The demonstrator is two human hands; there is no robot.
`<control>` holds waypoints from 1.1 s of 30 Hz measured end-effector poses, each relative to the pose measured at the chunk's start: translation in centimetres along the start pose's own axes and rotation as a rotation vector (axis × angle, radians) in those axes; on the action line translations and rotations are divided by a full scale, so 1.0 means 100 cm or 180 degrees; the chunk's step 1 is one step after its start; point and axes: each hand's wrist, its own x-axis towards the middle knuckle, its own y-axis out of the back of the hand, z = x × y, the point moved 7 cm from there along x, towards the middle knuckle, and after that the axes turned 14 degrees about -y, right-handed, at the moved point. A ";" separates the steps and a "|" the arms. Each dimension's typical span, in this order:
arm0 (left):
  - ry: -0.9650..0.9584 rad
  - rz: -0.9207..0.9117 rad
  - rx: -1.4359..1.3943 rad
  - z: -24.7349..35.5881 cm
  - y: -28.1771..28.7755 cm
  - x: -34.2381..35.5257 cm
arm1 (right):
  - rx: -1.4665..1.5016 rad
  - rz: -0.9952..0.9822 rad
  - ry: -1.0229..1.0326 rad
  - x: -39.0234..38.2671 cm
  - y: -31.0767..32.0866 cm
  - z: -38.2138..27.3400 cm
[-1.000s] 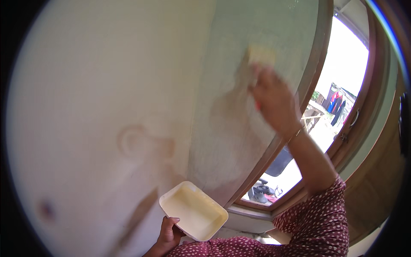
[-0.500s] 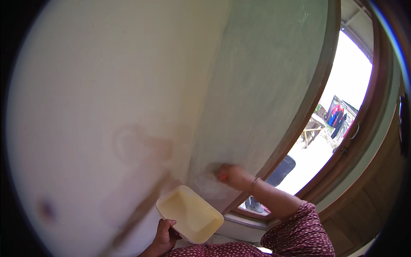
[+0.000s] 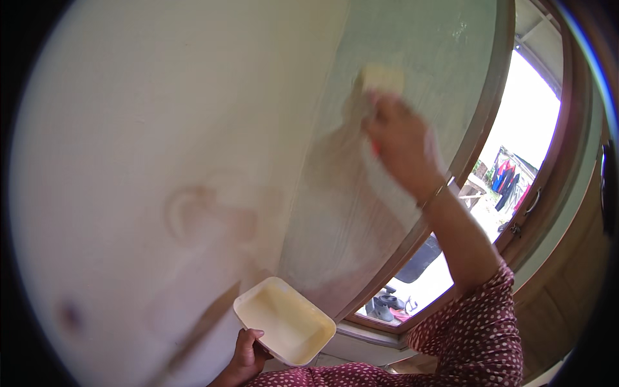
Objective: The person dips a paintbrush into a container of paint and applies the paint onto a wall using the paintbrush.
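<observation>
My left hand [image 3: 246, 351] grips a rectangular plastic tub [image 3: 325, 319] by its near-left edge, thumb over the rim. The tub is tilted, and its inside looks pale cream. Raised against the grey-green wall strip [image 3: 412, 39], my right hand [image 3: 403, 138] closes round what looks like a wide paintbrush [image 3: 382, 79]. Its cream head is against or very near the wall, and a bit of red handle shows beside the fingers. Motion blurs this hand and the brush. Streaks mark the wall strip below them.
A cream wall [image 3: 129, 129] fills the left side. Right of the grey-green strip runs a brown wooden frame [image 3: 474, 138] around a bright opening. Outside are hanging clothes [image 3: 506, 184], a dark chair-like shape [image 3: 419, 261] and shoes [image 3: 382, 309]. A wooden panel [image 3: 548, 316] stands at far right.
My right hand has swept up the wall with the paintbrush, from beside the tub to the upper part of the strip. My left hand and the tub have hardly moved.
</observation>
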 end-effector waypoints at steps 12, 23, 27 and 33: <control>0.0059 0.0119 0.0155 -0.015 0.024 -0.001 | 0.2548 -0.3191 -0.0252 -0.244 -0.137 -0.146; 0.0045 0.0133 0.0019 -0.015 0.025 0.001 | 0.1780 0.0018 -0.0691 0.024 0.020 0.000; 0.0117 0.0061 0.0037 -0.017 0.021 0.002 | 0.0999 0.0463 -0.0639 0.064 0.021 0.008; 0.0118 0.0173 0.0063 -0.007 0.019 -0.006 | 0.0525 -0.0357 0.0855 -0.029 -0.075 -0.099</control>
